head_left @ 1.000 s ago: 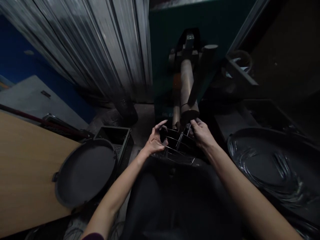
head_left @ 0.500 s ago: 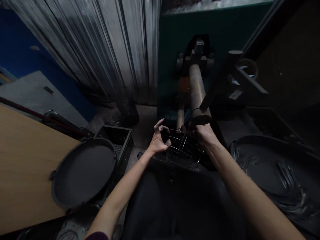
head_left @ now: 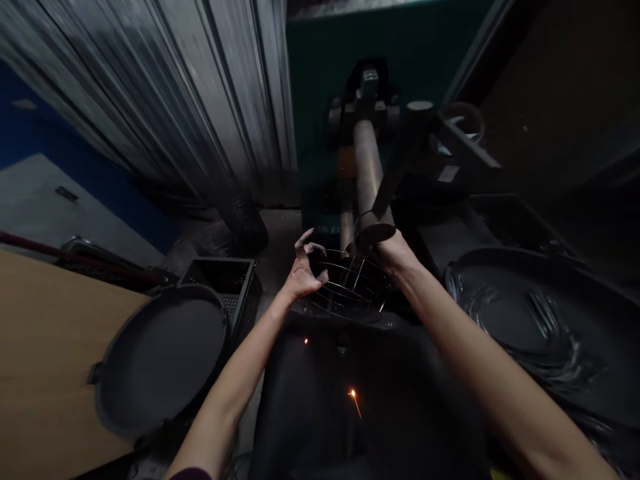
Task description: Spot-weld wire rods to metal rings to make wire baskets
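Ahead of us on the left, we see corrugated metal sheeting (head_left: 215,87), with a blue panel (head_left: 65,127) and a pale grey panel (head_left: 30,193) farther left. Nearer us lies a wood-coloured board (head_left: 45,333); a round dark tray (head_left: 163,360) overlaps its edge in our view. Just beyond the tray we find a dark crate (head_left: 245,293) with a perforated bottom.

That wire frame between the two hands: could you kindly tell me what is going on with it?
A person's left hand and right hand have the curved wire frame between them, near the end of a metal cylinder. The left hand curves loosely about the frame's left side; the right hand is partly hidden by the cylinder, so its grip cannot be seen. Bright sparks glow over the dark lap covering.
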### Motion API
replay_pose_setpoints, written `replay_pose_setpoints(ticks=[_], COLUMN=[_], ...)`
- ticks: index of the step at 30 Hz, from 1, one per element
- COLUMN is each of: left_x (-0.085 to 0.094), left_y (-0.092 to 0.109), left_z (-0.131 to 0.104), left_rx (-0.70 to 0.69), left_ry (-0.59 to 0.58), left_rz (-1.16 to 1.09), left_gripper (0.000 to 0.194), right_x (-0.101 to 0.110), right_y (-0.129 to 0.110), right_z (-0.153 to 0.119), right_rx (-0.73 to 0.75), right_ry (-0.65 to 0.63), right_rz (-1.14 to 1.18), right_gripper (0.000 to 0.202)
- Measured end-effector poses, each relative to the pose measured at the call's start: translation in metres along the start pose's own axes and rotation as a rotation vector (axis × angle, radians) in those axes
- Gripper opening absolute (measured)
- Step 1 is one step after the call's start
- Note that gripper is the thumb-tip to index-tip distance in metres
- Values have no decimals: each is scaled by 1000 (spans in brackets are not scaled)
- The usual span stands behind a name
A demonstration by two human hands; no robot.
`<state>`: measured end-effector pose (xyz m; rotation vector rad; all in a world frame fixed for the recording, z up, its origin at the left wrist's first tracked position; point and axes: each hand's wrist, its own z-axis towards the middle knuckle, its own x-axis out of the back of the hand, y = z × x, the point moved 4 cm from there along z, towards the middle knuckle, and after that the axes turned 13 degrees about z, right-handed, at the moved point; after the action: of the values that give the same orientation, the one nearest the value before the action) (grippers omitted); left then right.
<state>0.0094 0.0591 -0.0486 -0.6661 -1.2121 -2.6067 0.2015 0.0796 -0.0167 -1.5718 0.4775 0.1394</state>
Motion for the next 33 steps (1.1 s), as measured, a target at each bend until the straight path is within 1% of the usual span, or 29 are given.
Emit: replay_pose_setpoints(ticks=[3,5,8,10,13,15,16,17,19,20,21,22,23,24,26,27,28,29,30,32,33], left_x=[-1,-3,-8,-13,-21,-29,-34,-40,-47,-47,-44,-37,-26,-14,12,23,31,36,38,38,36], left_y=[0,6,22,34,52,68,79,91,118,133,146,157,164,166,160,153,146,141,136,135,137], left_z=[-1,-8,-29,-46,-70,-85,-94,-103,-123,-132,-139,-141,-139,-132,-111,-99,-90,-82,-77,-77,-79], left_rx=[-63,-89,-111,-117,-144,-185,-211,-248,-371,-451,-526,-576,-580,-537,-356,-256,-169,-95,-25,133,220], left_ry=[-21,-27,-18,-13,-14,-57,-113,-192,-368,-432,-464,-454,-397,-304,-86,-9,18,-4,-52,-141,-159], left_rz=[22,35,51,71,112,197,262,331,429,440,426,392,351,319,315,332,340,321,269,102,21], left_gripper=[97,96,94,94,94,90,85,78,63,58,57,60,67,74,89,95,99,99,93,68,55], right_x=[3,6,16,25,43,55,61,67,77,80,83,85,86,87,86,85,84,82,81,81,81], right_y=[-16,-25,-31,-32,-34,-39,-43,-47,-57,-62,-67,-70,-74,-77,-81,-81,-80,-78,-73,-56,-44], right_z=[2,-3,-24,-41,-64,-78,-86,-95,-118,-132,-147,-162,-177,-191,-211,-216,-217,-215,-209,-189,-175], right_rx=[-21,-57,-134,-159,-145,-101,-71,-37,35,67,91,107,120,132,169,196,226,256,284,307,293], right_ry=[10,38,64,69,100,122,132,138,122,93,50,-4,-57,-109,-200,-239,-277,-311,-341,-381,-388], right_rz=[20,9,-27,-66,-206,-388,-504,-630,-864,-957,-1029,-1079,-1112,-1129,-1137,-1131,-1121,-1109,-1095,-1067,-1052], right_gripper=[26,23,20,19,28,37,39,40,36,31,26,21,20,22,29,30,30,30,30,29,28])
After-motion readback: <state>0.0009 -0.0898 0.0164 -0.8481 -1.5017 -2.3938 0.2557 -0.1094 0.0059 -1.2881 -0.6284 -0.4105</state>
